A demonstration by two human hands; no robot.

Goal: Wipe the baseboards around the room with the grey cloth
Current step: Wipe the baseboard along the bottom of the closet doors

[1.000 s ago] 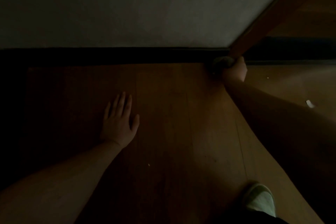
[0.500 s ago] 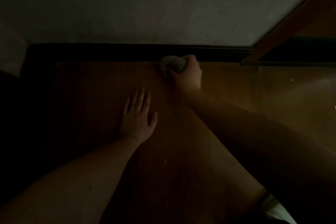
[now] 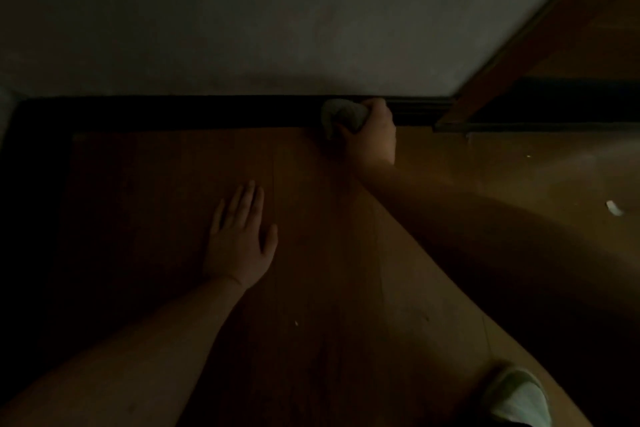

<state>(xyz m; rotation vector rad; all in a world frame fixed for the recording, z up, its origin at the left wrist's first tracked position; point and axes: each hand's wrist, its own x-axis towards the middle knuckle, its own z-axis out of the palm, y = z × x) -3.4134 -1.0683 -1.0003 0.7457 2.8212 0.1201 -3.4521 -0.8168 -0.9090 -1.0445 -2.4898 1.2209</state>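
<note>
- Centre left: left hand (image 3: 242, 239) flat, fingers straight, bracing on wooden floor (image 3: 329, 288).
- Upper centre: right hand (image 3: 372, 133) grasping bunched grey cloth (image 3: 341, 114), seemingly pressed against dark baseboard (image 3: 173, 111); dim light.
- Wipe with steady, overlapping strokes.

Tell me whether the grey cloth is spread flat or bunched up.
Bunched up. The grey cloth shows as a rounded wad in the grip of the right hand, pressed against the dark baseboard, with no flat spread visible.

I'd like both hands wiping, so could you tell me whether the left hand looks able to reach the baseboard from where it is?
Probably yes: the left hand lies flat on bare floor, nothing between it and the baseboard.
</note>
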